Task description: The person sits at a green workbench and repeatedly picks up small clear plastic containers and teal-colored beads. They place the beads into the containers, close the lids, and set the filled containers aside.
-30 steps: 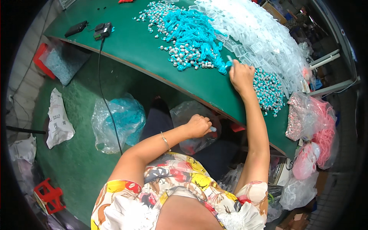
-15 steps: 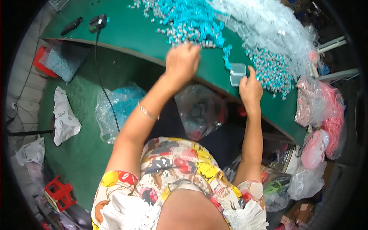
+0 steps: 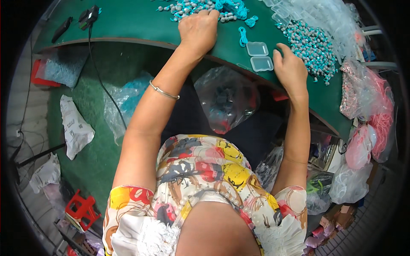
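Left hand (image 3: 198, 32), upper centre: fingers curled at the grey-and-turquoise pile (image 3: 180, 11), any hold hidden. Right hand (image 3: 291, 71), upper right: fingers loosely spread, seemingly empty, just beside the open clear box (image 3: 259, 59). A brush could push it off the tabletop (image 3: 136, 25); nearby turquoise cord (image 3: 243, 37) may snag; a second heap (image 3: 312, 49) crowds the right
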A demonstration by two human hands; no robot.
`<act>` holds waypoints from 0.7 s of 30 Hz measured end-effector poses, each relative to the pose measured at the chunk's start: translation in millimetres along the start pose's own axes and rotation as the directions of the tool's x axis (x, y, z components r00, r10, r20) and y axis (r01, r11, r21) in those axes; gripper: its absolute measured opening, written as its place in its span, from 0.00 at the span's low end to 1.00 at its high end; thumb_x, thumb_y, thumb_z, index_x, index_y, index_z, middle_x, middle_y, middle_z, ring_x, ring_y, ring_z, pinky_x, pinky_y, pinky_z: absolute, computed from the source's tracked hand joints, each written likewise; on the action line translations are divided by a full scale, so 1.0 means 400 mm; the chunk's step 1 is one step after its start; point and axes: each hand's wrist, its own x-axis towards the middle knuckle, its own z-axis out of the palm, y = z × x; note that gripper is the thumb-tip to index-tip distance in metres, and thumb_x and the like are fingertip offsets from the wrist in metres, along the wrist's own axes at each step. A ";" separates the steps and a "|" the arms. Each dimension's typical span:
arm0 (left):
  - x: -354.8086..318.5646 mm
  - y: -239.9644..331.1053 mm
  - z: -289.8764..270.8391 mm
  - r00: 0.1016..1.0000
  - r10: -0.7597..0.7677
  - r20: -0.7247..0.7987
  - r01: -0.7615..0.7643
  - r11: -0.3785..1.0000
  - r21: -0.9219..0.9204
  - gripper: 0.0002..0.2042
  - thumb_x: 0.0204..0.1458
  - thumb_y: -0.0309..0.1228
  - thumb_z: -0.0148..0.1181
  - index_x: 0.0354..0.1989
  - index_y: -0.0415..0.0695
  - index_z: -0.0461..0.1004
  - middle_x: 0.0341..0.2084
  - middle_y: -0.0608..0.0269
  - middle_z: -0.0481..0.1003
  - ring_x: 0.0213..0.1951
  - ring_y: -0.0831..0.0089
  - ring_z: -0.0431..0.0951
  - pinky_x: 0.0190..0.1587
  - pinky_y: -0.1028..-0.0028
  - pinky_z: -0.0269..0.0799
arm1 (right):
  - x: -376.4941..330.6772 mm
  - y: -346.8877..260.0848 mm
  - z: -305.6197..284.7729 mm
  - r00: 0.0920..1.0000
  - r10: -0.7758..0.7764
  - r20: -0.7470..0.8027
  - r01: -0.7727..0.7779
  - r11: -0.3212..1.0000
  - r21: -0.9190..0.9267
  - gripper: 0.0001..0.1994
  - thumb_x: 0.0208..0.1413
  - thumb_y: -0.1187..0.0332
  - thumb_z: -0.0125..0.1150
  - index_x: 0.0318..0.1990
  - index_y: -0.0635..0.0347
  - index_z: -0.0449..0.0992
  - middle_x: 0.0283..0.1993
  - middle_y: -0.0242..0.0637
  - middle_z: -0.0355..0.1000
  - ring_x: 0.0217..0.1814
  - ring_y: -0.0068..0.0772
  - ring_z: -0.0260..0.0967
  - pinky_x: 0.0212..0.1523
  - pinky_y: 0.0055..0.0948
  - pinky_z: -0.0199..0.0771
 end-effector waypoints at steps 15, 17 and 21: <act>-0.045 0.055 -0.053 0.959 -0.121 0.257 0.255 0.768 -0.588 0.11 0.48 0.30 0.64 0.40 0.44 0.79 0.28 0.60 0.78 0.26 0.68 0.77 0.31 0.70 0.72 | 0.078 0.146 0.014 0.954 -0.239 -0.179 0.186 0.945 -0.270 0.06 0.49 0.67 0.66 0.35 0.51 0.82 0.35 0.34 0.76 0.41 0.42 0.72 0.47 0.49 0.62; -0.048 0.060 -0.054 0.959 -0.136 0.247 0.259 0.774 -0.579 0.10 0.48 0.29 0.65 0.40 0.44 0.79 0.29 0.60 0.79 0.26 0.68 0.77 0.31 0.70 0.73 | 0.088 0.136 0.011 0.965 -0.233 -0.117 0.179 0.918 -0.354 0.05 0.49 0.67 0.65 0.34 0.52 0.82 0.34 0.33 0.76 0.41 0.41 0.72 0.47 0.48 0.60; -0.065 0.076 -0.053 0.968 -0.189 0.163 0.249 0.720 -0.648 0.09 0.50 0.26 0.65 0.40 0.43 0.79 0.30 0.59 0.80 0.24 0.68 0.77 0.30 0.70 0.73 | 0.099 0.129 -0.001 0.951 -0.291 -0.105 0.240 0.908 -0.342 0.03 0.48 0.69 0.65 0.31 0.54 0.81 0.31 0.33 0.76 0.39 0.39 0.72 0.46 0.45 0.59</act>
